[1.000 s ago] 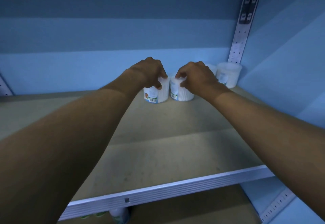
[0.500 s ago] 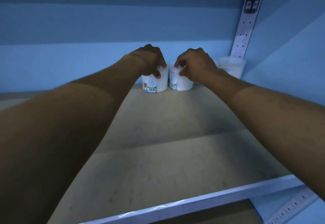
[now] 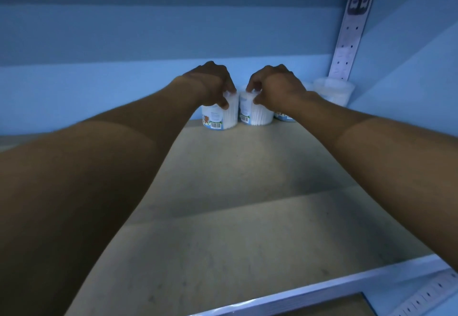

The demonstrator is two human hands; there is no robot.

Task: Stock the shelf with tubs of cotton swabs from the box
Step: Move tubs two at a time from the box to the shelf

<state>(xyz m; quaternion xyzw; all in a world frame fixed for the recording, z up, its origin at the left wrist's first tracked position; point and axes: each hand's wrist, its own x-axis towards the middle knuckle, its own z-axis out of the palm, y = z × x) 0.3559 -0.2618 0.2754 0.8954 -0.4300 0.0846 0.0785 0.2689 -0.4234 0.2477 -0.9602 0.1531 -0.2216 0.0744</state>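
Blue panels form the back and right walls behind a bare tan shelf (image 3: pixel 247 216), with a pale metal lip along its near edge and a perforated upright (image 3: pixel 347 40) rising in the far right corner.

From the head view, both bare forearms reach far in toward the back wall. At the far middle of the shelf stand two tubs side by side, upright and touching or nearly so. The left hand (image 3: pixel 210 85) comes down over the left tub (image 3: pixel 219 117), fingers curled around its top rim and thumb pressed on the near side of the white wall. The right hand (image 3: pixel 275 87) does the same on the right tub (image 3: pixel 255 115), fingertips pinching the lid edge and thumb on the near side. Both tubs show barcodes low on their labels, and the white swabs can be seen through the clear walls.

Just right of the right tub, mostly hidden behind the right wrist, sits a third tub (image 3: pixel 285 117), only its lower label showing. Farther right, tucked into the corner at the foot of the upright, is a fourth tub (image 3: pixel 334 91), upright and apart from both hands.
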